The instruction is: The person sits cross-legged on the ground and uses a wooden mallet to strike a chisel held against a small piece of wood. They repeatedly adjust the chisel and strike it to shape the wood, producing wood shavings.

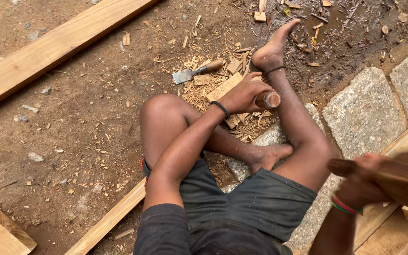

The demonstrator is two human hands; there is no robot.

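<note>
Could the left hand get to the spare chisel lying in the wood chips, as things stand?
Probably yes. The chisel lies in the open on the chips, just beyond the left hand, with nothing between them. But that hand is wrapped around a wooden handle, so it would have to let go first.

— What was worn on the lower body?

— Dark grey-green shorts [256, 200] were worn, with a thin strip of red seen at the hip edge. The legs and feet were left bare.

— And on the upper body?

— A dark charcoal short sleeve [162, 226] was seen on the left arm.

— Were any bands noted?

— A black braided band [221, 109] was worn on the left wrist, red and green bangles [344, 207] on the right wrist, and a thin black thread [275, 70] around one ankle.
</note>
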